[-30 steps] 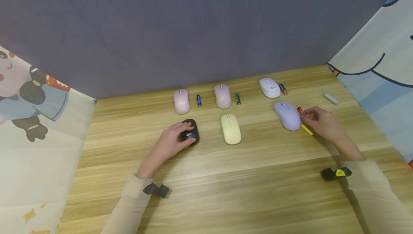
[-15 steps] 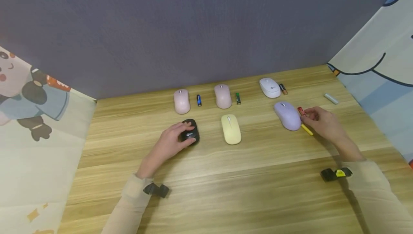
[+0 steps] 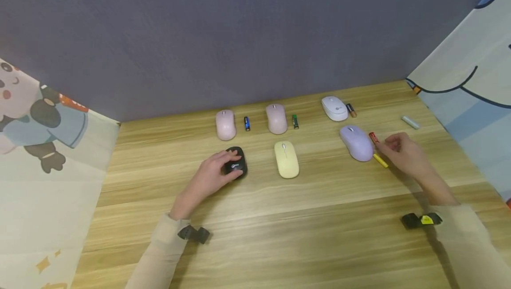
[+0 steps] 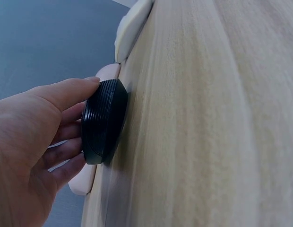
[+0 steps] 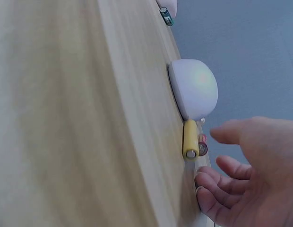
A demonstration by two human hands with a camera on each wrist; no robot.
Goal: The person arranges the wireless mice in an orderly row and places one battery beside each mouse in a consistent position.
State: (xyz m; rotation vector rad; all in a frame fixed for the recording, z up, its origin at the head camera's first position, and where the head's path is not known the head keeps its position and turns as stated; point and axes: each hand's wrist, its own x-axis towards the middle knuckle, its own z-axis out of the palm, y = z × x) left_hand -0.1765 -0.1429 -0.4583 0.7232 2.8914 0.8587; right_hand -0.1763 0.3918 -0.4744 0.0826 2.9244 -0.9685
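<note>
My left hand holds a black computer mouse on the wooden table. In the left wrist view the thumb lies on one ridged side of it and the fingers on the other. Over at the right, my right hand is beside a red battery, fingers loosely bent. The right wrist view has a gap between thumb and fingers, with nothing held. A yellow battery lies near the red one, both next to a purple mouse.
A yellow mouse lies mid-table. Along the back are two pink mice, a blue battery, a green battery, a white mouse and a dark-and-copper battery. A silver battery lies far right.
My right hand has let go of the red battery and drawn back slightly from it. The left hand stays on the black mouse.
</note>
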